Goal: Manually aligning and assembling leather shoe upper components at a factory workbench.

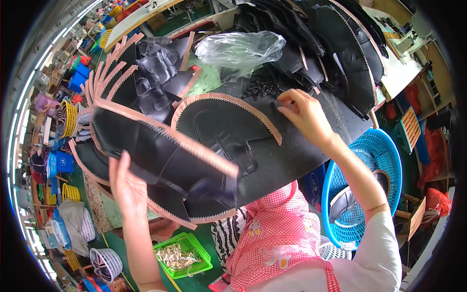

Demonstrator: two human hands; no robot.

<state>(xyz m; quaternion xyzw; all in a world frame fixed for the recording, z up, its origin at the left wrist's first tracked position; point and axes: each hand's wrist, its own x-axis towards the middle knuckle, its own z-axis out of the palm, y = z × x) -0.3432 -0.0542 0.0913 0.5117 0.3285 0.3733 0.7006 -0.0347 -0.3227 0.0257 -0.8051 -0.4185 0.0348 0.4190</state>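
My left hand grips the lower left edge of a black leather-like shoe upper, lifted and tilted over the table's left side. A pinkish-tan, notched border runs along its top edge, and its right end is smeared by motion. Above the dark tabletop, my right hand has thumb and fingers pinched together; a small dark thing shows at the tips, too small to name. Just beyond them lies a heap of small black pieces. Another bordered upper lies flat between my hands, with a black strap part on it.
Stacked uppers stand at the far left, more black pieces at the far right. A clear plastic bag sits between them. Below the table are a blue basket at right and a green tray of pale scraps.
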